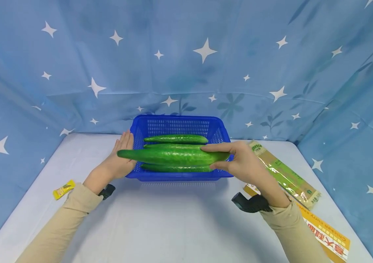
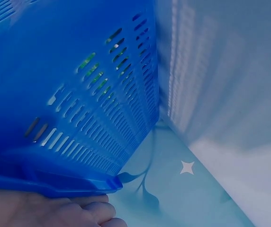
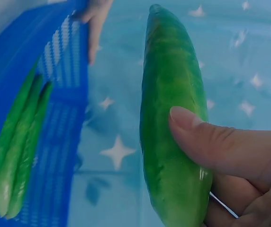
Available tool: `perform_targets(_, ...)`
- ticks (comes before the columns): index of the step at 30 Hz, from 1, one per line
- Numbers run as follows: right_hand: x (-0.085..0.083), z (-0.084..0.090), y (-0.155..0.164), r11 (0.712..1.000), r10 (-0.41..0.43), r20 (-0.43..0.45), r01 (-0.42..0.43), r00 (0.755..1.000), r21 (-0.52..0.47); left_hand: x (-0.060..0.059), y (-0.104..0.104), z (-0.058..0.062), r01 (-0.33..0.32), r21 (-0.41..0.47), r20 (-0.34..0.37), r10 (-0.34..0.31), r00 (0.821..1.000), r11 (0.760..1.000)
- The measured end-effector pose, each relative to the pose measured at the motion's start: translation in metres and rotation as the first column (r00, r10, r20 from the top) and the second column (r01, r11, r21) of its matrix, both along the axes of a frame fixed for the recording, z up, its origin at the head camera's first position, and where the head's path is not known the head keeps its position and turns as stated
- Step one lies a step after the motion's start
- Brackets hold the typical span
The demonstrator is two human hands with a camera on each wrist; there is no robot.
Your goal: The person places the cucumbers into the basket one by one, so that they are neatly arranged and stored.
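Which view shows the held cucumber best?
Head: the whole cucumber shows, gripped at one end by the right hand above the blue basket. The right wrist view shows it close up, its near end cut off. The left wrist view shows none of it.

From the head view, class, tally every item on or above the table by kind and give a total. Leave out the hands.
Cucumbers: 4, one held, three in the basket
Blue basket: 1
Long green-and-gold packet: 1
Orange box: 1
Small yellow sachet: 1
Total: 8
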State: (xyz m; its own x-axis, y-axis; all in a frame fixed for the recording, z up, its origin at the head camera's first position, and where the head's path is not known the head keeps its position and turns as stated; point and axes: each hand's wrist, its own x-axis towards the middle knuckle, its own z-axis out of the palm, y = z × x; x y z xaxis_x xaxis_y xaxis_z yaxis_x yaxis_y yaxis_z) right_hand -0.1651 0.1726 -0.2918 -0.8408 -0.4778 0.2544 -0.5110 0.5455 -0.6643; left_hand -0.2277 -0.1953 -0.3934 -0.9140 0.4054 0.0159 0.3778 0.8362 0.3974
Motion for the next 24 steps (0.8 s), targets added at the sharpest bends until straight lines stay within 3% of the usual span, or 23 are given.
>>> perform_targets(6,-0.037,-0.012,0.007,0.998,-0.055,0.101,0.058,0.993,-0.028,0.001,0.0,0.002,-0.014,-0.03,0.039,0.015,0.999,0.999)
perform_targets(12,-0.063,-0.042,0.012,0.998,-0.056,0.201,0.056,0.978,0.007,0.001,0.0,0.003,-0.021,-0.026,0.038,0.022,0.999,0.999)
perform_targets(18,-0.071,-0.065,0.011,0.998,0.035,0.273,-0.046,0.961,0.035,-0.001,-0.001,0.001,-0.018,-0.027,0.04,0.019,0.999,0.999)
perform_targets(24,-0.074,-0.076,0.01,0.984,0.149,0.251,-0.169,0.956,0.062,-0.001,0.0,0.001,-0.018,-0.033,0.033,0.019,0.999,0.999)
